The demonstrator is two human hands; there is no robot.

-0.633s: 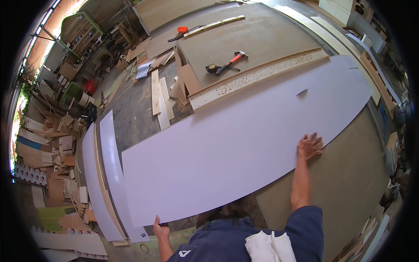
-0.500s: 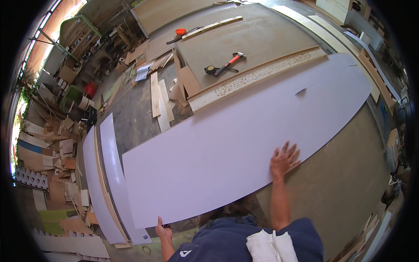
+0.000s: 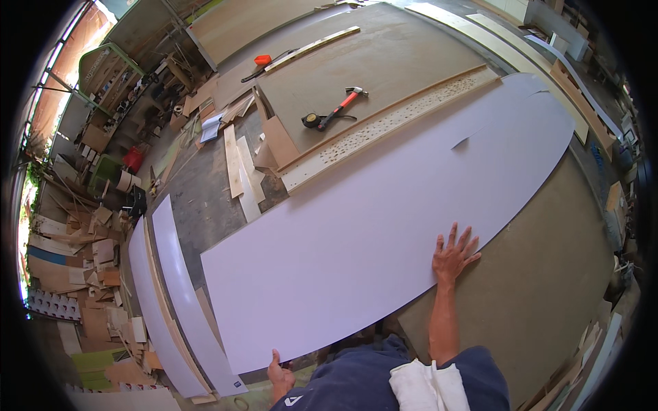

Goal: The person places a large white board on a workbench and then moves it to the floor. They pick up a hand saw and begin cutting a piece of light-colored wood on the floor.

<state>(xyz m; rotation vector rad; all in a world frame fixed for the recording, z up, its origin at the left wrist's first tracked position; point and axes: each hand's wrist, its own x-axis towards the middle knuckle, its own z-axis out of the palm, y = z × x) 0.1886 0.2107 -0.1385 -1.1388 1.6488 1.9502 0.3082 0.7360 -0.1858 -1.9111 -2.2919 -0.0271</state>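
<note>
A large white laminate sheet [image 3: 343, 240] lies slantwise across the work surface, its near edge close to my body. My right hand [image 3: 449, 262] rests flat on its top near that edge, fingers spread. At the sheet's near left end, my left hand [image 3: 281, 375] grips the edge with the thumb up; its other fingers are partly hidden. A small torn flap [image 3: 460, 144] stands up from the sheet's far right part. Against its far edge lies a long pale board [image 3: 391, 127] covered in small holes or marks.
A claw hammer [image 3: 346, 103] and a tape measure [image 3: 312, 121] lie on the brown panel [image 3: 404, 61] beyond. Two long white strips [image 3: 179, 267] stand to the left. Wood offcuts [image 3: 103, 267] crowd the far left. A brown board [image 3: 528, 274] extends at right.
The sheet's left end has shifted right and toward me, with my left hand on its edge. My right hand stays flat on the sheet, fingers more spread. The whole view has shifted slightly.
</note>
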